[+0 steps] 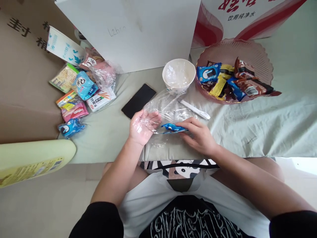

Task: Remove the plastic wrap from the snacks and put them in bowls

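My right hand (200,136) pinches a small blue snack packet (172,127) between thumb and fingers, above the front part of the table. A crumpled clear plastic bag (164,107) spreads around and beyond the packet. My left hand (143,127) lies palm up at the bag's left side, fingers stretched out, with shiny clear film over the palm. Whether this hand is inside the bag or under it, I cannot tell. Just beyond the bag stands a white paper bowl (178,74) with clear film in it. A white-handled tool (195,109) lies at the bag's right edge.
A pink ribbed glass bowl (262,62) with several wrapped snacks sits at the right. At the left are a pile of snack packets (85,85) and a patterned paper cup (64,46). A black phone (139,100) lies near my left hand. Large boxes (138,33) border the back.
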The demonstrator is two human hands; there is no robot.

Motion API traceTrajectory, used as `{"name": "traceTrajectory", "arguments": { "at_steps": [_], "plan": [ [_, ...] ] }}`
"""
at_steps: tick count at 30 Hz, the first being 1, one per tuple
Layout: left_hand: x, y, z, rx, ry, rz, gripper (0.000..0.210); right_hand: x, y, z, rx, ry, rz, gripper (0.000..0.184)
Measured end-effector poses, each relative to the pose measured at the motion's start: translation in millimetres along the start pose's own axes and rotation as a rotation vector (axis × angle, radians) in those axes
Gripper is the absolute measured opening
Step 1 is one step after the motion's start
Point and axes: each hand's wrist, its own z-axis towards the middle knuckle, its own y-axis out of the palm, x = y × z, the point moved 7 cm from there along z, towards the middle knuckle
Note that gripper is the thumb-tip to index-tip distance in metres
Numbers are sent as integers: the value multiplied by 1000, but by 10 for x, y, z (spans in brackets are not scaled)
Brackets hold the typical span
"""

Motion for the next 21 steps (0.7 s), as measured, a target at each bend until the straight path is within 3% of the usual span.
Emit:
{"name": "traceTrajectory", "arguments": {
  "at_steps": [6,12,14,17,21],
  "plan": [
    [83,-57,6,112,151,-35,37,-9,-7,-5,-8,-58,41,37],
    [-102,104,-54,-131,-51,54,33,48,31,30,-73,43,23,25],
    [-148,127,-81,-162,-106,65,33,70,37,37,-107,62,26,26],
    [-109,78,-65,-87,-74,-6,34,80,14,37,-112,46,8,28],
    [18,-52,8,57,42,-125,37,61,-61,25,-13,29,-106,31]
  ]
}}
